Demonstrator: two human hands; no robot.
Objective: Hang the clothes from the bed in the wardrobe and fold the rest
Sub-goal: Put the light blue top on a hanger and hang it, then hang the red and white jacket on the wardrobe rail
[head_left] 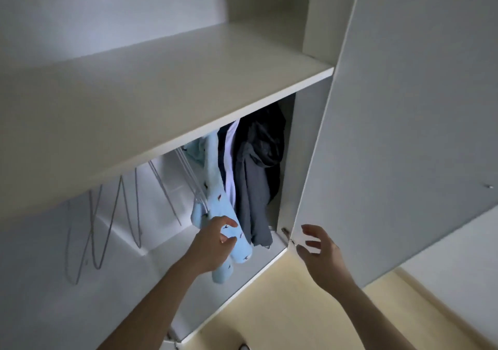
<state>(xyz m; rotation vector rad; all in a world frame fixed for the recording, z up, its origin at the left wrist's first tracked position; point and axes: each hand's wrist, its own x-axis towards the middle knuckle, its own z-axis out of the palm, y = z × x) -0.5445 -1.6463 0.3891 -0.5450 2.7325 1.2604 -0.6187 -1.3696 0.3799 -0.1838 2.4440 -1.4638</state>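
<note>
Probably a home bedroom: white wardrobe (404, 107) with hanging clothes (253, 177).

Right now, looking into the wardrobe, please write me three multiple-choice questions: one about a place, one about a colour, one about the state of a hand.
1. Where do the bare wire hangers hang?
A. To the left of the hung clothes
B. To the right of the hung clothes
C. On the top shelf

2. What colour is the garment that the left hand reaches?
A. Red
B. Light blue with small dark marks
C. Plain yellow

3. How is the right hand?
A. Curled round a hanger
B. Gripping a grey shirt
C. Fingers spread, holding nothing, near the door edge

Answers:
1 A: the bare wires fill the left part of the rail, the clothes the right.
2 B: the cloth at that hand is pale blue and patterned.
3 C: its fingers are apart with nothing between them.
</note>
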